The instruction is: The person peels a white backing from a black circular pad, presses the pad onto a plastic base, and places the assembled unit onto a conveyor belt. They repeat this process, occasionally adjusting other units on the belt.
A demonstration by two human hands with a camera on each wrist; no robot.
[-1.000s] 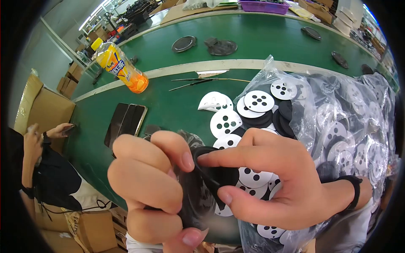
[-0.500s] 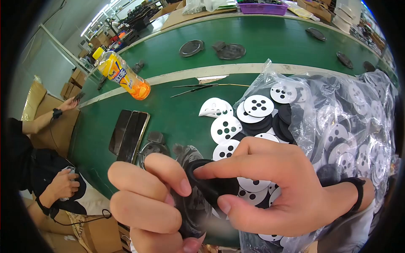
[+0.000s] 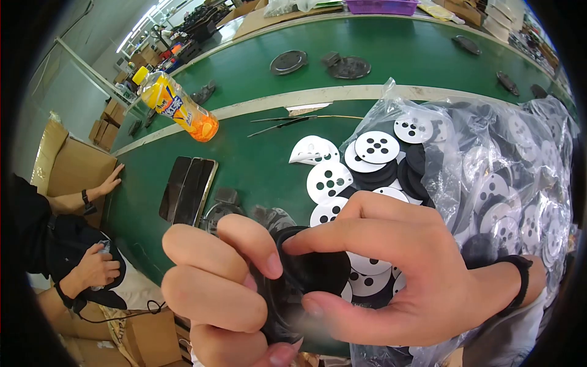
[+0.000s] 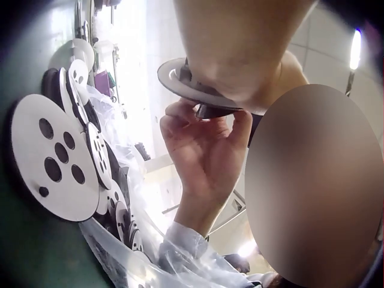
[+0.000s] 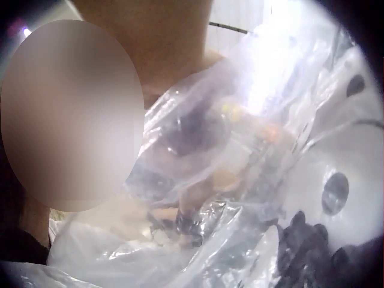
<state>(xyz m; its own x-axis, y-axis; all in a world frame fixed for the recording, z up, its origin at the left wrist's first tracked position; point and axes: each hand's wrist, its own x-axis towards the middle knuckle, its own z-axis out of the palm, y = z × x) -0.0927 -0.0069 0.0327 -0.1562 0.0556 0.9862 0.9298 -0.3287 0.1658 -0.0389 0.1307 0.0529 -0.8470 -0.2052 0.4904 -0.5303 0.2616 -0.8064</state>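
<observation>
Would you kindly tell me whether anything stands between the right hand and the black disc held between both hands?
Nothing visible does; in the head view, the right hand touches the black disc directly.

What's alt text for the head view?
A person's left hand grips a dark part while fingers of the right hand pinch a black disc beside it. White dotted discs lie in and beside a clear bag on the green table; a drink bottle stands left.

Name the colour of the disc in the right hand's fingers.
Black; the disc shows best in the head view.
</observation>
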